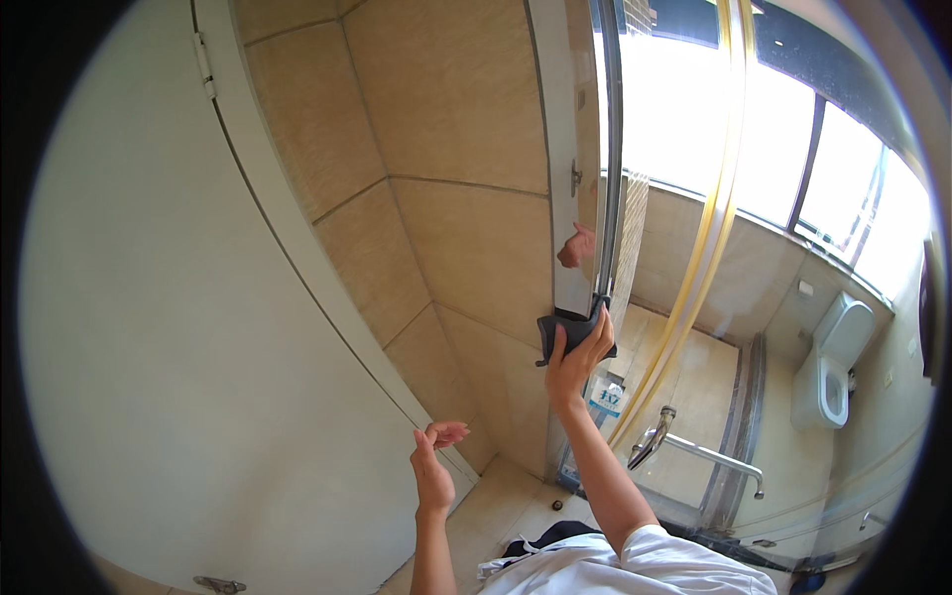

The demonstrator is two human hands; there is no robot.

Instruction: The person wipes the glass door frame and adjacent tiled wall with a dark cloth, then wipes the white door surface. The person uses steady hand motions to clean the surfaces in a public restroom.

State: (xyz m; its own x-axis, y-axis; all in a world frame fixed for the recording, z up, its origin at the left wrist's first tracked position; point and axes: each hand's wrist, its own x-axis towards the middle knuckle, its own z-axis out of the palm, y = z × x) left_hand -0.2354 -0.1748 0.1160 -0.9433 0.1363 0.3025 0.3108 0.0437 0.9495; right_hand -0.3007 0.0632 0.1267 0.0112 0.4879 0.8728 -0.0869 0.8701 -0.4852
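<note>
A dark grey cloth [571, 333] is folded in my right hand [584, 364], pressed against the edge of a tall metal frame [569, 279] beside the shower glass. The fingers wrap over the cloth and the thumb lies on its near side. A reflection of a hand shows in the frame's shiny face above. Lower and to the left, my left hand [437, 468] hangs in the air with bent fingers and holds nothing. Behind it are the edge of a white door [223, 335] and a beige tiled wall [468, 134].
A glass door with a metal handle [714, 454] and yellow-edged strips [714, 230] stands at right. Beyond it are a toilet [829, 372] and bright windows [669, 104]. A sticker with writing [608, 398] is on the glass. A small round door stop [557, 506] sits on the floor.
</note>
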